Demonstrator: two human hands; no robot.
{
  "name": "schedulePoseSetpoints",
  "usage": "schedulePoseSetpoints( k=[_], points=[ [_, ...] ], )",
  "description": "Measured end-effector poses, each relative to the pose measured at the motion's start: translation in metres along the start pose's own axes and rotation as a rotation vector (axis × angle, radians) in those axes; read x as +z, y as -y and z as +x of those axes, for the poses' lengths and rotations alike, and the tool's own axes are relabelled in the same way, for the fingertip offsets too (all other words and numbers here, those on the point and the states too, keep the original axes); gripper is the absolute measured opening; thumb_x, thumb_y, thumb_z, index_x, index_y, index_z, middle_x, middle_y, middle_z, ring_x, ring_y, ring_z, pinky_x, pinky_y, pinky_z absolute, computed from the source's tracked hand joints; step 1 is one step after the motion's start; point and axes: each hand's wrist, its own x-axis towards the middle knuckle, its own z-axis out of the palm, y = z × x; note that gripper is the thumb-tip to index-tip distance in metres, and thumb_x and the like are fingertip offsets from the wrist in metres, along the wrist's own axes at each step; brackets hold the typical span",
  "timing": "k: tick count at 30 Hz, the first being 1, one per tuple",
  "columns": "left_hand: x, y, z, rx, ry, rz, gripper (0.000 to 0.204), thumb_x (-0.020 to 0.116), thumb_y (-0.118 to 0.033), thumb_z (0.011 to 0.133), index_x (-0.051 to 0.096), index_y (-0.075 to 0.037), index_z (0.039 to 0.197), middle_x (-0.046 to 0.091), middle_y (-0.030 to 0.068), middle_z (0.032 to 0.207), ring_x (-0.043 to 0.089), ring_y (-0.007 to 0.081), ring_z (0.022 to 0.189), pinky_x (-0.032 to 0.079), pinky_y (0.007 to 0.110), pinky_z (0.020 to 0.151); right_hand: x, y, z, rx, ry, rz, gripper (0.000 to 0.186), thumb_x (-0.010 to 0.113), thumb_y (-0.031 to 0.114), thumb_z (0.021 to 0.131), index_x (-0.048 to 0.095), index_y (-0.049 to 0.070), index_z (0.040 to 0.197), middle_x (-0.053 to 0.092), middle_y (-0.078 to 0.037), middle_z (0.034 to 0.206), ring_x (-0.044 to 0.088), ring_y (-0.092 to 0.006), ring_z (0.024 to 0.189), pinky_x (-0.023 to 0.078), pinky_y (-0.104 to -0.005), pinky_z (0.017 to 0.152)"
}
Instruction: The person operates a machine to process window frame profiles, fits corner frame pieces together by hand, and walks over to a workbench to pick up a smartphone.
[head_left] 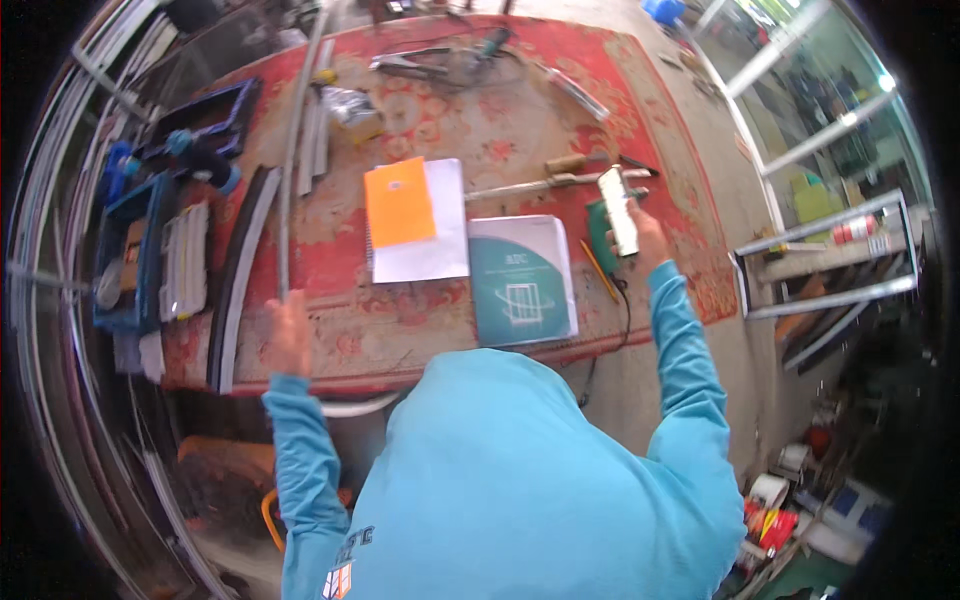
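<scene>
My right hand [650, 236] grips a smartphone [618, 212] with a bright pale screen, held up over the right side of the table. Beneath the phone lies a green object [597, 230] with a dark cord, partly hidden. An orange pencil [598, 270] rests next to it. My left hand [288, 338], somewhat blurred, is raised at the table's near left edge, fingers apart and nothing visible in it. It is nearest the end of a long metal bar [286, 220]. Between my hands lie a teal-covered catalogue [510, 300] and a spiral notebook [450, 235] with an orange booklet [398, 203] on top.
The table [330, 345] has a worn red patterned cover. At left stand a blue crate [160, 235], a clear organizer case [186, 262], a cordless drill [200, 160] and curved dark strips [240, 270]. A hammer [580, 162] and metal tools lie farther back. A metal-framed rack [830, 255] stands right.
</scene>
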Motion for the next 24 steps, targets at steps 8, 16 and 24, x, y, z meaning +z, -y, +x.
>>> schedulePoseSetpoints(
  k=[8, 16, 24],
  points=[
    [-0.119, -0.014, 0.005, -0.063, -0.129, 0.266, 0.086, 0.021, -0.069, 0.082, 0.012, -0.006, 0.140, 0.010, 0.0085, 0.147, 0.004, 0.0216, 0.136, 0.000, 0.038, 0.107, -0.233, 0.015, -0.046, 0.027, -0.523, -0.290, 0.057, 0.054, 0.052, 0.080, 0.056, 0.003, 0.108, 0.060, -0.009, 0.080, 0.059, -0.0180, 0.057, 0.046, -0.0296, 0.042],
    [-0.202, -0.018, 0.002, -0.244, -0.124, 0.245, 0.086, 0.021, -0.067, 0.083, 0.014, -0.002, 0.138, 0.011, 0.0092, 0.147, 0.002, 0.0205, 0.136, -0.003, 0.038, 0.107, -0.326, 0.002, -0.100, 0.399, -0.671, -0.298, 0.058, 0.054, 0.061, 0.075, 0.060, 0.010, 0.102, 0.060, -0.007, 0.080, 0.057, -0.0216, 0.058, 0.043, -0.0367, 0.044],
    [-0.358, -0.023, -0.032, -0.242, -0.441, 1.170, 0.082, 0.030, -0.061, 0.086, 0.018, 0.002, 0.137, 0.018, 0.0179, 0.143, 0.015, 0.0314, 0.133, 0.015, 0.031, 0.107, -0.376, 0.013, -0.120, 0.506, -0.943, -0.611, 0.074, 0.058, 0.063, 0.069, 0.053, 0.008, 0.118, 0.055, -0.015, 0.111, 0.055, -0.0300, 0.084, 0.043, -0.0456, 0.061]
  ],
)
